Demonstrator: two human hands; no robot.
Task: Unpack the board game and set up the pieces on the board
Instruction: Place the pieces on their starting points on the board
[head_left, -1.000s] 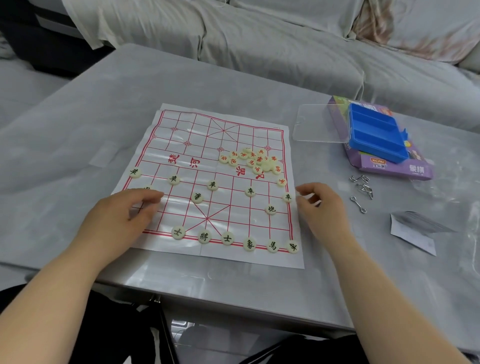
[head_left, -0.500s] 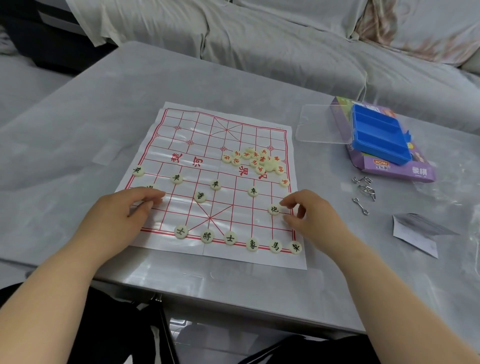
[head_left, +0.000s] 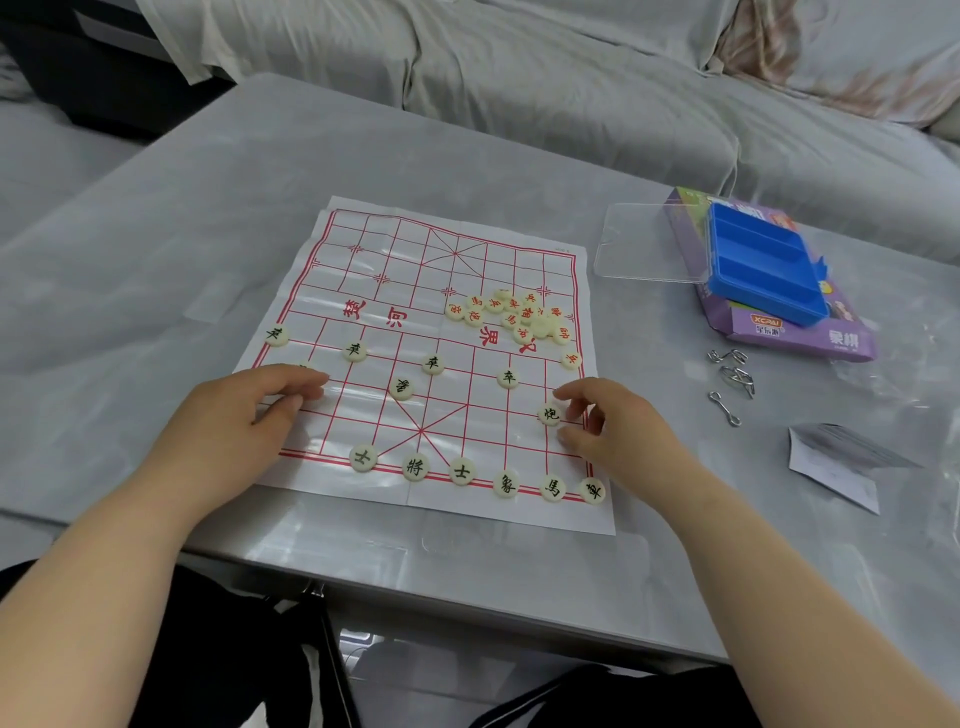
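A paper board (head_left: 395, 270) with a red grid lies on the grey table. Black-lettered round pieces stand along its near edge (head_left: 461, 472) and in a row across the middle (head_left: 432, 364). Red-lettered pieces (head_left: 519, 318) lie in a loose pile right of centre. My left hand (head_left: 244, 415) rests on the board's left side with its fingers curled down; a piece under the fingertips is almost hidden. My right hand (head_left: 618, 431) is at the board's right edge, index finger and thumb closing round a black cannon piece (head_left: 548, 414).
A blue compartment tray (head_left: 761, 262) sits on the purple game box (head_left: 810, 340) at the right, with a clear lid (head_left: 644, 241) beside it. Metal wire puzzles (head_left: 732, 379) and a folded leaflet (head_left: 836, 462) lie to the right. A covered sofa (head_left: 519, 78) is behind the table.
My right hand has moved left from beside the board's right edge onto the board and closed round the cannon piece. My left hand has stayed in place.
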